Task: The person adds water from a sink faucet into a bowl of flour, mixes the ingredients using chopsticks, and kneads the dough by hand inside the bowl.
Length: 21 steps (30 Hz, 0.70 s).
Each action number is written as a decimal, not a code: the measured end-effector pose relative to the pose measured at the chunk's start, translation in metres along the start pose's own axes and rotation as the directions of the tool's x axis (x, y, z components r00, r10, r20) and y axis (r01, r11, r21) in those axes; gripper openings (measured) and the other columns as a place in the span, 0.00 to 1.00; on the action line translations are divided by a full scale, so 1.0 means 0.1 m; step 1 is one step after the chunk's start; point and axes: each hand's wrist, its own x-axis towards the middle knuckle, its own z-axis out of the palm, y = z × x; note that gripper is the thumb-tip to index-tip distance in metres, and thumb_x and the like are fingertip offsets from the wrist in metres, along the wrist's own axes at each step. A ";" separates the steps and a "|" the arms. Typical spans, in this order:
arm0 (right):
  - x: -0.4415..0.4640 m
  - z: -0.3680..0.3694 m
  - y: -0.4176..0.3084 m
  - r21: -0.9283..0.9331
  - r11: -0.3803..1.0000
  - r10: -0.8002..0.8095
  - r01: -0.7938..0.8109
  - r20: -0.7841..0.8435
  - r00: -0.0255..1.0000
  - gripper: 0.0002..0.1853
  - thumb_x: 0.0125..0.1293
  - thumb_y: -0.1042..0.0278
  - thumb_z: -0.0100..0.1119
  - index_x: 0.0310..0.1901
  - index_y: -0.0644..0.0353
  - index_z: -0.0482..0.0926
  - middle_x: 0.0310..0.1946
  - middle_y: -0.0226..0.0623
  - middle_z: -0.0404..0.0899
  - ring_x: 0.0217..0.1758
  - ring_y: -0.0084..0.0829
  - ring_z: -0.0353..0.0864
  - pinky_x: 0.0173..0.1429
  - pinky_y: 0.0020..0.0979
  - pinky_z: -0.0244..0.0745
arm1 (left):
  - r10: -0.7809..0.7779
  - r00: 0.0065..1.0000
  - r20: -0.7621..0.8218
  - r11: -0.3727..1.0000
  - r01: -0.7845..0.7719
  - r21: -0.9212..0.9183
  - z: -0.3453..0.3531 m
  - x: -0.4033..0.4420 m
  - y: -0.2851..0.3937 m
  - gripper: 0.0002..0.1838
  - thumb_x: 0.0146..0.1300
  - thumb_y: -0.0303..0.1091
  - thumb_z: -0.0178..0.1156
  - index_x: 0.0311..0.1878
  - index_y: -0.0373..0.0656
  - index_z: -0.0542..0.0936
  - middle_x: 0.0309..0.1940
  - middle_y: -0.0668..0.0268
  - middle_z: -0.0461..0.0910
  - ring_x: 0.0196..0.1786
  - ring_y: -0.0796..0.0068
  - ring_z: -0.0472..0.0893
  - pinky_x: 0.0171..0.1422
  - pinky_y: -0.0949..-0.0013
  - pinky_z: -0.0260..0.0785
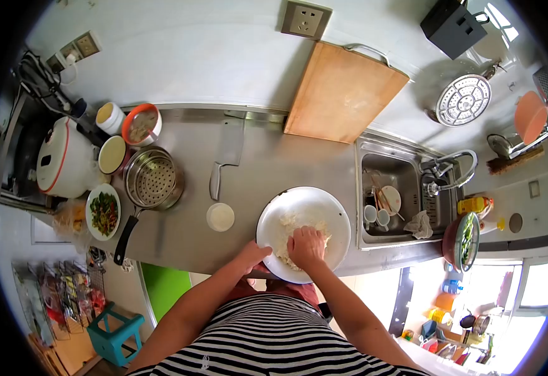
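The white bowl [325, 202] sits just below the middle of the frame, close to the front edge of the counter [264, 160], with the pale dough [288, 222] in it. Your left hand [251, 257] is closed on the bowl's left rim, thumb on top, its other fingers hard to see. Your right hand [307, 246] is down in the dough with its fingers curled; you cannot tell whether they close around a lump.

The dough looks loose and shaggy, with bits scattered over the base. It is probably soft and light, likely to crumble dry or cling where damp, so a cupped palm and gathered fingers should hold it better than a pinch. Pressing from above near the middle suits it.

The bowl looks smooth, stiff and wide, not very heavy, and may slide or turn on the counter under a push. The rim is the place to hold it; the left side gives a clean grip away from the dough, though floury fingers could slip there. The knife [229, 143] lies upper left of the bowl, well apart, and the small dish [221, 217] is nearer, to its left.
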 end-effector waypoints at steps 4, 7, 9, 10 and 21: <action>0.01 0.23 -0.04 -0.070 0.991 -0.128 0.116 -0.201 0.971 0.07 0.54 0.64 0.57 0.30 0.56 0.75 0.35 0.37 0.73 0.46 0.37 0.72 0.50 0.42 0.62 | 0.054 0.998 0.028 0.999 -0.055 0.000 -0.01 0.03 -0.07 0.22 0.56 0.33 0.56 0.53 0.34 0.72 0.39 0.55 0.79 0.36 0.59 0.82 0.27 0.60 0.79; 0.15 0.31 -0.04 -0.015 0.985 -0.168 0.170 -0.248 0.954 0.06 0.54 0.64 0.57 0.31 0.56 0.75 0.36 0.35 0.74 0.45 0.37 0.72 0.50 0.42 0.62 | 0.082 0.997 0.013 0.997 -0.082 0.013 -0.01 0.03 -0.11 0.20 0.55 0.32 0.56 0.52 0.34 0.74 0.39 0.55 0.80 0.35 0.61 0.83 0.27 0.61 0.79; 0.29 0.31 -0.01 0.033 0.977 -0.195 0.211 -0.266 0.944 0.06 0.54 0.64 0.57 0.30 0.55 0.76 0.36 0.34 0.74 0.45 0.37 0.72 0.50 0.41 0.62 | 0.063 0.998 0.001 0.998 -0.063 -0.001 0.01 0.02 -0.07 0.20 0.55 0.32 0.56 0.51 0.33 0.74 0.38 0.55 0.80 0.34 0.62 0.83 0.26 0.61 0.79; 0.36 0.32 -0.01 0.006 0.978 -0.202 0.210 -0.245 0.948 0.06 0.55 0.63 0.56 0.31 0.55 0.76 0.37 0.34 0.74 0.45 0.36 0.72 0.51 0.41 0.63 | 0.047 0.999 -0.006 0.999 -0.047 -0.006 0.03 -0.02 -0.03 0.19 0.55 0.31 0.56 0.50 0.33 0.75 0.38 0.55 0.80 0.34 0.62 0.82 0.26 0.62 0.79; 0.57 0.19 0.04 0.087 0.952 -0.288 0.293 -0.063 0.955 0.12 0.62 0.58 0.53 0.28 0.56 0.78 0.33 0.35 0.76 0.43 0.37 0.74 0.48 0.40 0.66 | 0.124 0.990 -0.065 0.991 -0.127 -0.033 0.05 0.01 -0.10 0.15 0.54 0.29 0.55 0.46 0.34 0.75 0.34 0.60 0.79 0.32 0.67 0.80 0.28 0.63 0.78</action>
